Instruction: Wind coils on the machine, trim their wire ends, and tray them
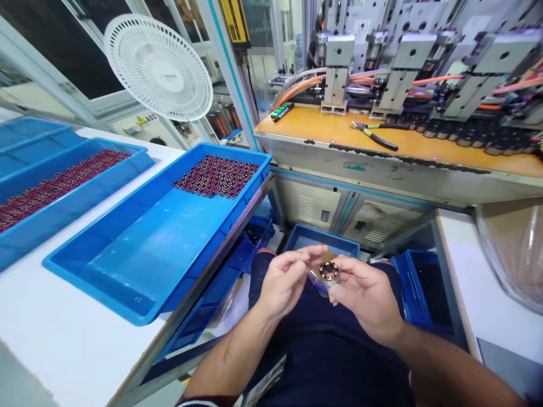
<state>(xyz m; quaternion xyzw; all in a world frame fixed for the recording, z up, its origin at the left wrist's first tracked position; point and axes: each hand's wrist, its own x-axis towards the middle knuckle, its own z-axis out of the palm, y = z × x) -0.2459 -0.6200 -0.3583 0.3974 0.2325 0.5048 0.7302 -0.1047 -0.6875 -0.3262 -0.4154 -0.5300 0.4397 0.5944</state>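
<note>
My right hand is closed around a small motor stator, a short metal cylinder. Its round end faces up and shows a dark rim with copper-coloured segments around an open centre. Just left of it, my left hand has its thumb pressed to the curled fingers, the fingertips pointing at the stator. Whether anything is in that pinch is hidden. Both hands are above my lap, in front of a blue bin on the floor.
Left, a blue tray holds many small dark-red and copper parts at its far end; another filled tray is beyond it. Ahead, pliers lie on an orange bench beneath machine fixtures. A white fan stands behind.
</note>
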